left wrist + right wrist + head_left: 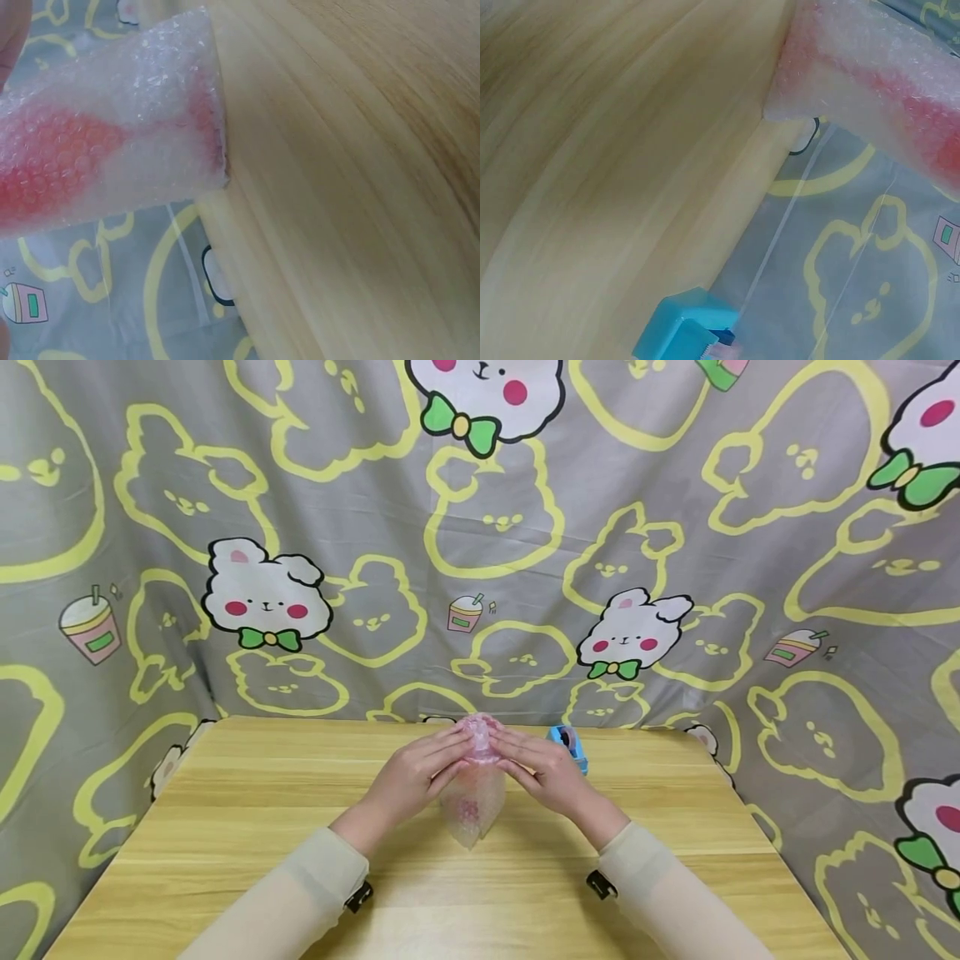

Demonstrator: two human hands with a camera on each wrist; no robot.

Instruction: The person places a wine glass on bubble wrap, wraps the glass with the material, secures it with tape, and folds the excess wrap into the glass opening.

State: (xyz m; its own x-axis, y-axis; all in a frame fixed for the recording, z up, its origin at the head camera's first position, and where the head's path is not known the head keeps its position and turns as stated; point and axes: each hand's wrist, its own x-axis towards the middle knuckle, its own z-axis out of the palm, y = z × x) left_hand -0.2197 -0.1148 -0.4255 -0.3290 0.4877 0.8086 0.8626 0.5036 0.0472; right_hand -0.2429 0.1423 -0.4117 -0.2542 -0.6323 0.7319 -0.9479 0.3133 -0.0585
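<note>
A sheet of bubble wrap (472, 802) stands as an upright sleeve on the table, its top gathered between the two hands. Through the film in the left wrist view shows a pink-red stemmed glass (64, 154), with a round bowl, a thin stem and a flat foot at the table end. My left hand (412, 777) pinches the top of the wrap from the left, fingers over it and thumb below. From the right, my right hand (551, 768) pinches the same top edge, fingertips close to the left ones. The glass's rim is hidden by wrap and fingers.
A blue tape dispenser (572, 750) stands at the back of the wooden table (660, 860), just beyond the right hand. Behind the table hangs a grey curtain (382, 527) with bunny prints, which also closes off both sides.
</note>
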